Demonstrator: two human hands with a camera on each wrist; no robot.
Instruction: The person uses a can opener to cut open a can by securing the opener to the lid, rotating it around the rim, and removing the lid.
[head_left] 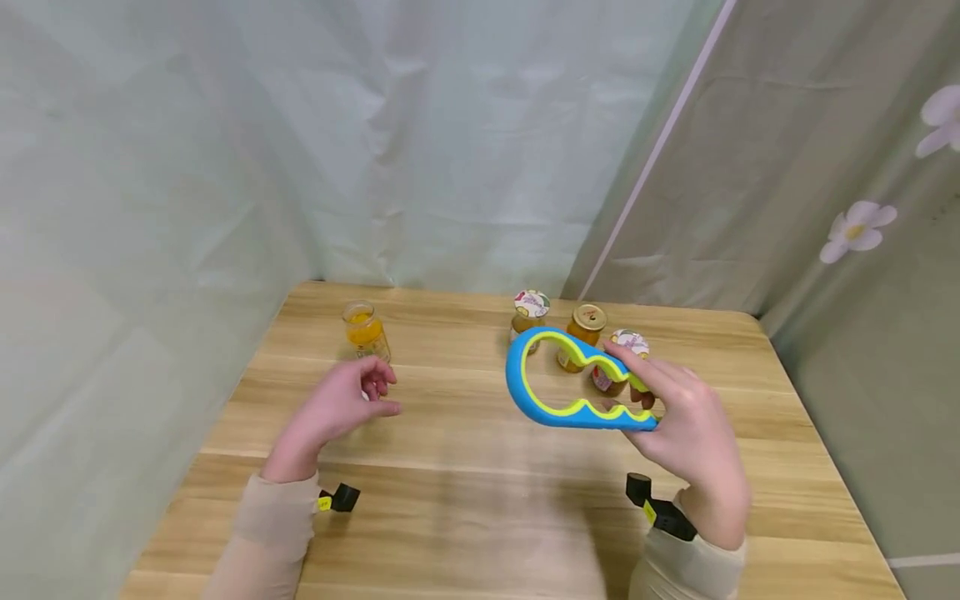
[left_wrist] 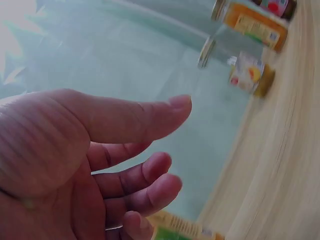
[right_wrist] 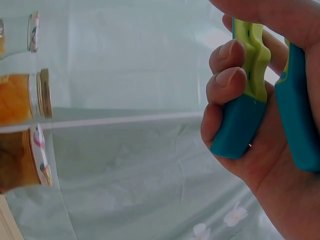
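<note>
My right hand [head_left: 693, 425] grips the handles of a blue and lime-green jar opener [head_left: 517, 379], its rounded loop pointing left above the table. In the right wrist view, fingers [right_wrist: 227, 85] curl round one handle. My left hand [head_left: 341, 404] is loosely bent beside a lidless glass jar [head_left: 366, 329] of orange contents at the table's left. In the left wrist view, the thumb [left_wrist: 150, 117] stands apart from the bent fingers, and I see nothing plainly held. Part of that jar's label [left_wrist: 175, 231] shows below the fingers.
Three lidded jars stand at the back right: one with a patterned lid [head_left: 531, 303], one with a gold lid [head_left: 589, 317], and another patterned-lid jar [head_left: 609, 379] partly behind the opener and right hand. A pale curtain [head_left: 450, 167] hangs behind the wooden table [head_left: 465, 500].
</note>
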